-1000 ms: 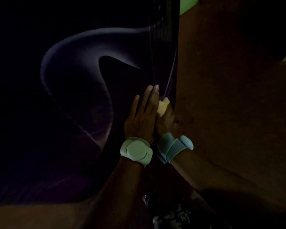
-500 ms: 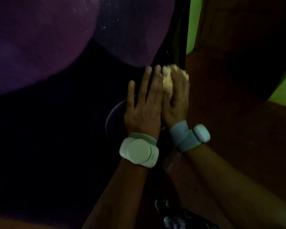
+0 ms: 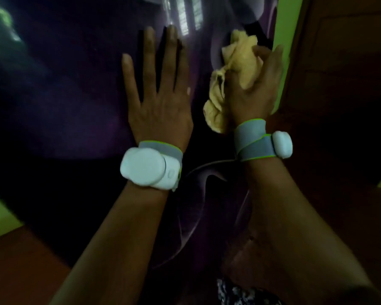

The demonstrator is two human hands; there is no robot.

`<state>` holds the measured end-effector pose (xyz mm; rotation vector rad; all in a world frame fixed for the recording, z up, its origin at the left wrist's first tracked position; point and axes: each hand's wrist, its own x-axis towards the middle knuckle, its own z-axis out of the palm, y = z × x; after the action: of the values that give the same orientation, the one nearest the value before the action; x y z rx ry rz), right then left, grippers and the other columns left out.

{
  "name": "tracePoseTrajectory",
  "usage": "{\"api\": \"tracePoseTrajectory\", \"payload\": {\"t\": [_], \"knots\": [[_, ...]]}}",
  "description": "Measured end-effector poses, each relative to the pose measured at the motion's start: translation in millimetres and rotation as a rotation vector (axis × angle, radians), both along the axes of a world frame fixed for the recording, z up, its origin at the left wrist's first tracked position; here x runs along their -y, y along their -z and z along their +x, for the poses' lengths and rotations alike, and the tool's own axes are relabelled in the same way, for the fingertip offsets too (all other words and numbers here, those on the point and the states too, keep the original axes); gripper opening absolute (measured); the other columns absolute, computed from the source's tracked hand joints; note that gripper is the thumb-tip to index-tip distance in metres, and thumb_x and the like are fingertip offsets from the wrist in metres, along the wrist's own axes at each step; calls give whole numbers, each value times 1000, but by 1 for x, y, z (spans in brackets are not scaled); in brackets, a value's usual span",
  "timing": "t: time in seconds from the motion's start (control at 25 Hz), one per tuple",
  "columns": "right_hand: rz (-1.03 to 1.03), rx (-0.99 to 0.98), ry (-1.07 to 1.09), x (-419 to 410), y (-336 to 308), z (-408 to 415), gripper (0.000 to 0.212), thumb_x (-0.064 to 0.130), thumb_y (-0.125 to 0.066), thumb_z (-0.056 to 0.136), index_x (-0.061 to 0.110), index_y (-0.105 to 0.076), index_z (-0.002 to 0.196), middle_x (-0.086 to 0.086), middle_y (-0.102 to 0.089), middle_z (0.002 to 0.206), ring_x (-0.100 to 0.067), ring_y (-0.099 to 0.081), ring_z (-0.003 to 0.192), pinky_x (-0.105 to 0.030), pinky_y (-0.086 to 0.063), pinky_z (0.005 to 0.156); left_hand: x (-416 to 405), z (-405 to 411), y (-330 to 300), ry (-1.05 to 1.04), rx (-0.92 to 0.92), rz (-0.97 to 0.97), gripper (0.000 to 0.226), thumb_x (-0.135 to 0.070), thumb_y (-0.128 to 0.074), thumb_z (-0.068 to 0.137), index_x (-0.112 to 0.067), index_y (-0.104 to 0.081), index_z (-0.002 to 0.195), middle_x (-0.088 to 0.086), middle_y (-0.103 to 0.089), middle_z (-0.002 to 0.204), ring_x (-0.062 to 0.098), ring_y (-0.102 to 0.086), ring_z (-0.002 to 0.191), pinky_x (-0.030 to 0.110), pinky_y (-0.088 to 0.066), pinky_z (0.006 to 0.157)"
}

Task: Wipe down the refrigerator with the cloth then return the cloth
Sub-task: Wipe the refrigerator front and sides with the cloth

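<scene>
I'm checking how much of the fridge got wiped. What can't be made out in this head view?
- Refrigerator: its top and bottom are cut off by the frame; the dim, blurred picture hides any dirt or streaks.
- Cloth: partly covered by the right hand gripping it.
- Surface under the flat left hand: hidden.
</scene>
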<state>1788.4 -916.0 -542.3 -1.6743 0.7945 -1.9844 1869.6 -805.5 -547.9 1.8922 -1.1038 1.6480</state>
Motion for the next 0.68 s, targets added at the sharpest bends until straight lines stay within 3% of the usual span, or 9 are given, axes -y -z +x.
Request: {"api": "tracePoseTrajectory", "payload": {"t": [0.08,0.2,0.24,0.32,0.4,0.52,0.6,0.68], "knots": [[-110,-97,32,-18,-13,10,54,18,-59,77,10,-51,130,-21,-44,139,-34,-40,131,-9,-17,110,-10,9,-30,-21,-6,-67,53,-28,-39,98,-16,-23,147,2,-26,155,31,-27,141,50,-16,113],[-396,-396,6,-30,-6,5,53,24,-55,83,9,-49,133,-24,-35,144,-33,-32,135,-14,-16,110,-23,18,-52,-17,-26,-80,54,-25,-39,97,-16,-24,148,2,-25,155,29,-25,142,47,-15,114],[-393,-400,22,-21,-8,-3,54,27,-54,83,11,-49,134,-26,-30,146,-33,-29,136,-14,-16,110,-29,22,-52,-24,-16,-71,54,-27,-40,96,-17,-25,147,1,-26,155,27,-25,142,47,-16,115],[-183,-199,54,-12,-40,-4,56,31,-48,84,12,-47,136,-25,-25,148,-36,-25,139,-13,-12,111,-50,34,-56,-43,-26,-74,54,-30,-38,97,-18,-25,148,0,-24,155,25,-23,143,47,-14,116],[-137,-164,84,-29,-79,19,59,34,-38,83,10,-45,136,-20,-33,147,-37,-30,136,-33,-19,116,-68,46,-65,-36,-54,-89,54,-32,-35,97,-19,-24,148,1,-22,156,24,-19,144,46,-9,116],[-637,-349,86,-96,-98,61,55,34,-43,82,11,-53,130,-23,-44,139,-48,-36,130,-58,-27,108,-91,63,-78,-62,-62,-131,52,-29,-34,98,-17,-24,148,3,-23,156,27,-20,144,44,-9,115],[-825,-428,50,-104,-79,61,51,31,-50,84,8,-55,128,-25,-46,136,-52,-36,128,-60,-29,106,-99,68,-74,-87,-77,-139,52,-28,-33,98,-15,-24,148,3,-23,156,26,-21,143,45,-12,115],[-795,-527,133,-77,-82,46,53,36,-43,87,12,-49,134,-23,-40,142,-47,-32,132,-54,-24,111,-108,72,-66,-121,-67,-113,53,-30,-31,98,-16,-22,148,3,-22,156,25,-20,143,44,-13,115]]}}
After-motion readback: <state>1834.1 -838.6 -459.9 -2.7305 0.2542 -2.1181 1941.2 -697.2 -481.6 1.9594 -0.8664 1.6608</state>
